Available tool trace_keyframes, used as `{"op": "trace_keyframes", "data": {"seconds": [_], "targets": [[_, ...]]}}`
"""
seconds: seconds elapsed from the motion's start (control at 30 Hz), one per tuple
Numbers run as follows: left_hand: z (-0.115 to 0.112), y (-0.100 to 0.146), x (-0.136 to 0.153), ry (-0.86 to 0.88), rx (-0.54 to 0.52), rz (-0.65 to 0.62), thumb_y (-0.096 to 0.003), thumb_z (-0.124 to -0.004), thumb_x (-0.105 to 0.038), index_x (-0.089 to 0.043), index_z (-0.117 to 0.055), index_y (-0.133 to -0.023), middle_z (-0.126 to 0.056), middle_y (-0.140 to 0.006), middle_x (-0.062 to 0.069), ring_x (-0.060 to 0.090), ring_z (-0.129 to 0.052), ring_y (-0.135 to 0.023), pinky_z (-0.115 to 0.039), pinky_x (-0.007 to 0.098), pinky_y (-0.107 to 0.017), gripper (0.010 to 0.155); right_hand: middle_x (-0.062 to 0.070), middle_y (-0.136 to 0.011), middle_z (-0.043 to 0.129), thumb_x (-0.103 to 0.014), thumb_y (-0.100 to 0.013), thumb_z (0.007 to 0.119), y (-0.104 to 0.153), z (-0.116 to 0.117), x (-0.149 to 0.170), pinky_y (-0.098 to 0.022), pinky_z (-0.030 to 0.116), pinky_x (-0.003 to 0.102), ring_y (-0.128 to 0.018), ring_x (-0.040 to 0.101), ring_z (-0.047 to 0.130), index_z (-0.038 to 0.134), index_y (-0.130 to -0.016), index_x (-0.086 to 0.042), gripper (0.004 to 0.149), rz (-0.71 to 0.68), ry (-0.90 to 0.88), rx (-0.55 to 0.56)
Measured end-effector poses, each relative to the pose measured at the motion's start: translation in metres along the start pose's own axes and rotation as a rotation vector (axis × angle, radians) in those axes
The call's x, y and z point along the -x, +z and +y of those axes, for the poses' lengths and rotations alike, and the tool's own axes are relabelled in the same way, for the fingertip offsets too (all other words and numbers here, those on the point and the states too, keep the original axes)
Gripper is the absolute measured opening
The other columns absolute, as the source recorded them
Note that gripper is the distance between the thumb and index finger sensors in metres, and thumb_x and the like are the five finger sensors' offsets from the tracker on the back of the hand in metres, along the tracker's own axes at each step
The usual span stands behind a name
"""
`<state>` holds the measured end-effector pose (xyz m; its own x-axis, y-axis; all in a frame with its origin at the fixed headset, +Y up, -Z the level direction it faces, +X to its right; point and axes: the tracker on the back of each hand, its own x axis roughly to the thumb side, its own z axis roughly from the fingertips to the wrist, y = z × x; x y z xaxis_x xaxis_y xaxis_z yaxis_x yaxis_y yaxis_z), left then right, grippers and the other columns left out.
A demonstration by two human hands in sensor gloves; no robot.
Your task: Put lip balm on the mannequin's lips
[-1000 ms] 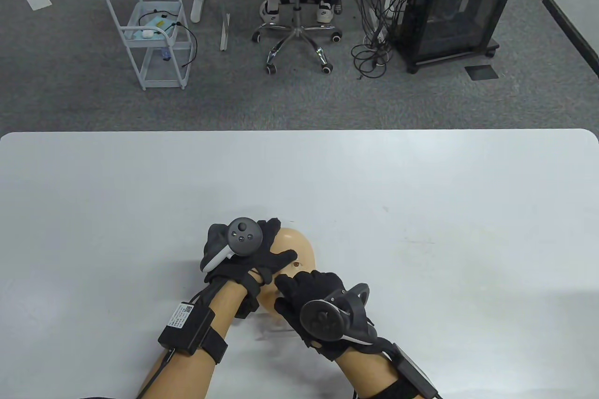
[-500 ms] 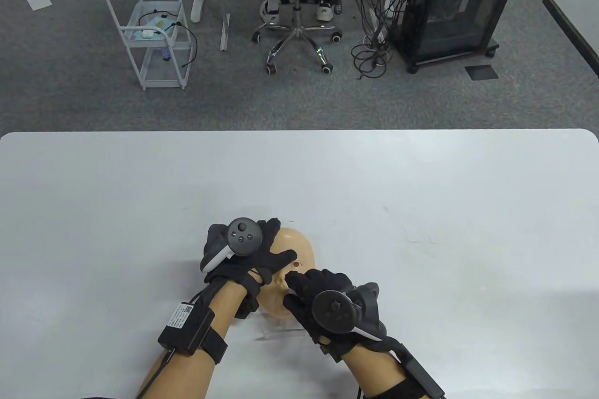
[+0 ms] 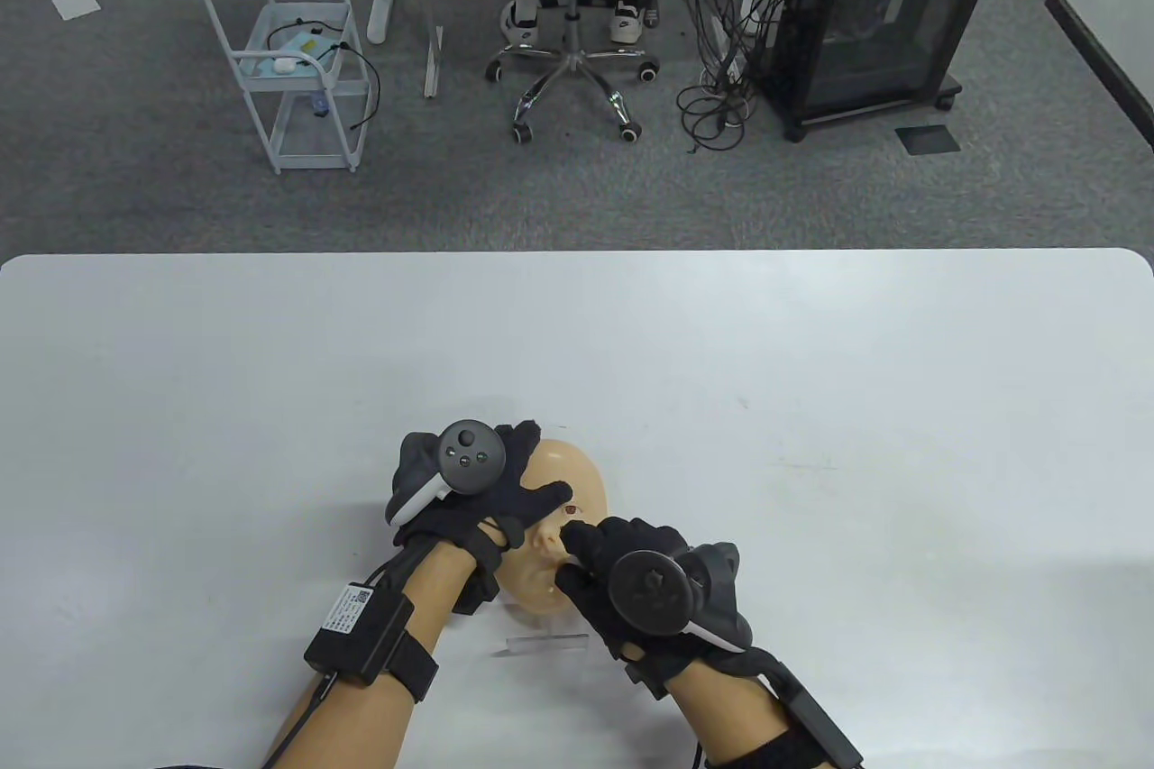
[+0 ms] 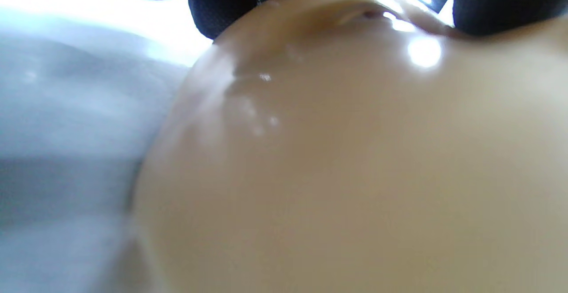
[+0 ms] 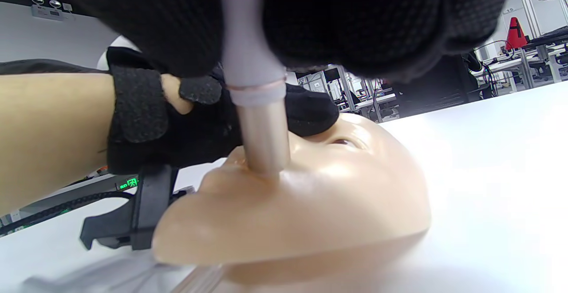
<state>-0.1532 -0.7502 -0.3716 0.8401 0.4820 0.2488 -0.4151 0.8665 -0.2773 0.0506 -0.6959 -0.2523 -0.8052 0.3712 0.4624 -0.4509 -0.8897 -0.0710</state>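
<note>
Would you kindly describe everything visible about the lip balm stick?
The lip balm stick is a slim tube with a pale lilac upper barrel, a thin ring and a metallic lower sleeve. The right hand grips its top; it stands nearly upright, its lower end pressed against the mannequin face at the mouth. The balm itself is hidden.

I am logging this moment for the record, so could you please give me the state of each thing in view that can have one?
mannequin head: lying face up on the table.
lip balm stick: uncapped, upright, tip down at the face near the mouth.
right hand: grips the lip balm stick from above.
left hand: rests on the mannequin head, steadying it.
</note>
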Motion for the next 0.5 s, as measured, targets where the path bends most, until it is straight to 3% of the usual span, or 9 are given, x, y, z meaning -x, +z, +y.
{"op": "trace_keyframes", "data": {"seconds": [0.5], "targets": [[0.0,0.0,0.0,0.0,-0.003,0.002,-0.0526,-0.084,-0.073,-0.019,-0.047,-0.113,-0.052,-0.116,0.022,0.055,-0.07,-0.097,-0.057,0.07,-0.066,0.089,0.008,-0.066,0.098,-0.048,-0.048,0.092,-0.002,-0.003,-0.013,-0.052,0.08,0.054,-0.045,0.028,0.1,0.08,-0.091,-0.019,0.053,-0.058,-0.089,0.05]]}}
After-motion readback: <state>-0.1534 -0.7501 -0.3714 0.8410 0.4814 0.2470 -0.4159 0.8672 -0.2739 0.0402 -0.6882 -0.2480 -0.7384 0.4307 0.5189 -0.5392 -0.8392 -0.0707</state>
